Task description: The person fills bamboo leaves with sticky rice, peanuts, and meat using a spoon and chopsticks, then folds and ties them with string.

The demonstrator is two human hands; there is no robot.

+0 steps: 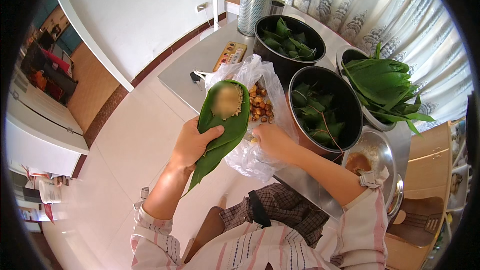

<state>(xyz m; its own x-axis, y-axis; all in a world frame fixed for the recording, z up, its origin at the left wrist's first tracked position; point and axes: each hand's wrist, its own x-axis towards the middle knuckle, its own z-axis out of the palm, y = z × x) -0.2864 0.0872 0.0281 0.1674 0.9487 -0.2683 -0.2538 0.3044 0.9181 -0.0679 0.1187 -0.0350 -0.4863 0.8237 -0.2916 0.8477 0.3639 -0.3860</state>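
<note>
My left hand grips green leaves folded into a cupped shape, the thumb pressed on them. Inside the cup lies a pale filling, partly blurred, with grains at its edge. To the right, a clear plastic bag lies spread on the metal table, with brown and yellow roasted-looking nuts, perhaps chestnuts, in it. My right hand is at the near side of the bag, its fingers bent inward close to a small yellow piece. What lies between those fingers is hidden.
Two dark pots hold leaf-wrapped parcels, some tied with string. Long green leaves stick out of a container at the right. Nearer stands a steel bowl with brown residue. A phone and keys lie at the table's far left.
</note>
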